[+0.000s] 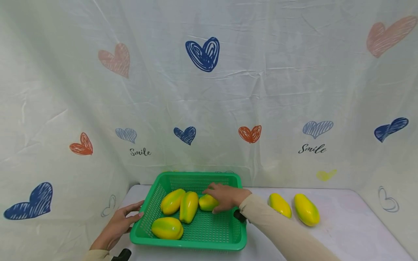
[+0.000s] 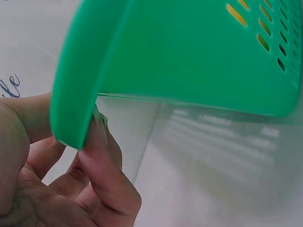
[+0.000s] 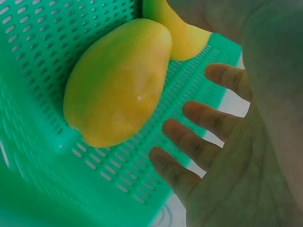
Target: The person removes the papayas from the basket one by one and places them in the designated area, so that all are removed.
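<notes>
My left hand (image 1: 118, 225) grips the left rim of a green plastic basket (image 1: 187, 245). In the left wrist view its thumb and fingers pinch the basket's lip (image 2: 71, 113). My right hand (image 1: 225, 196) is inside the basket at its right side, above a yellow-green papaya (image 1: 206, 203) that it partly hides. The right wrist view shows its fingers spread and apart from the nearest papaya (image 3: 118, 85). Three more papayas lie in the left part of the basket: one at the back (image 1: 172, 201), one beside it (image 1: 189, 207) and one in front (image 1: 167, 228).
On the white table (image 1: 346, 224), right of the basket, lie two more papayas, one (image 1: 280, 204) partly behind my right forearm and another (image 1: 306, 210) further right. A white curtain (image 1: 215, 101) printed with hearts hangs behind the table and at the sides.
</notes>
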Demonstrator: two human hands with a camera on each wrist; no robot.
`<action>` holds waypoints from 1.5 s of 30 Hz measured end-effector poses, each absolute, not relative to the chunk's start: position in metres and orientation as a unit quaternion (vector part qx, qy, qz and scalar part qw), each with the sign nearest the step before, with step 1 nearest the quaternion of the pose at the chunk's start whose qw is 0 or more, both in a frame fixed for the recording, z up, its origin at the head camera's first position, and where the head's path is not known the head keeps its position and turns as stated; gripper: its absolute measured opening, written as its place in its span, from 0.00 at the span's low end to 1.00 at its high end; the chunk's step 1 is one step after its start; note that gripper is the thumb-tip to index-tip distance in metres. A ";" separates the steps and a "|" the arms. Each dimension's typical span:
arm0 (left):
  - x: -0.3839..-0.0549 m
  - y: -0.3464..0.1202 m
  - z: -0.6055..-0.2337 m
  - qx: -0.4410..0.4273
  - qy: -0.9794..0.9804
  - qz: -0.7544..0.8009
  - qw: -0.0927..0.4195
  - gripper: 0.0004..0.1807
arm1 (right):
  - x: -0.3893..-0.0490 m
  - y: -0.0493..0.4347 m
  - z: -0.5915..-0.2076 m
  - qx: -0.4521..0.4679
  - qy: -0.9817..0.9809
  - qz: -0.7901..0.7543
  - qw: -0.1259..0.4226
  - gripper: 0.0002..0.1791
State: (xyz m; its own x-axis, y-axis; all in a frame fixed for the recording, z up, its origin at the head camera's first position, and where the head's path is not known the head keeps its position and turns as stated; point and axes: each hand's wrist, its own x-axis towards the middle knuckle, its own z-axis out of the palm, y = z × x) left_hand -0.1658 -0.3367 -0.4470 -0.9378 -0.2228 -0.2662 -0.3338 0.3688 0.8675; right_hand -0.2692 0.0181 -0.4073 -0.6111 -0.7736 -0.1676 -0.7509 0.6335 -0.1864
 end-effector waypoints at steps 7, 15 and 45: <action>-0.165 -0.336 -0.448 -0.169 0.827 0.535 0.049 0.35 | -0.271 0.010 -0.415 -0.400 0.907 -0.031 0.131 0.37; -0.165 -0.337 -0.450 -0.160 0.829 0.533 0.047 0.37 | -0.271 0.006 -0.420 -0.377 0.917 -0.019 0.130 0.37; -0.163 -0.335 -0.449 -0.176 0.829 0.529 0.045 0.38 | -0.271 0.010 -0.422 -0.402 0.901 0.009 0.160 0.45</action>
State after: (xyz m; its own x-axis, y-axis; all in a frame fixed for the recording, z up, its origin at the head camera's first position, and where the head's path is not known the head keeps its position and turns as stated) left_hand -0.1632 -0.3346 -0.4492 -0.9343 -0.2440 -0.2600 -0.3387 0.3791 0.8611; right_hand -0.2706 0.0104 -0.4222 -0.6248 -0.7225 -0.2961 -0.7282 0.6760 -0.1129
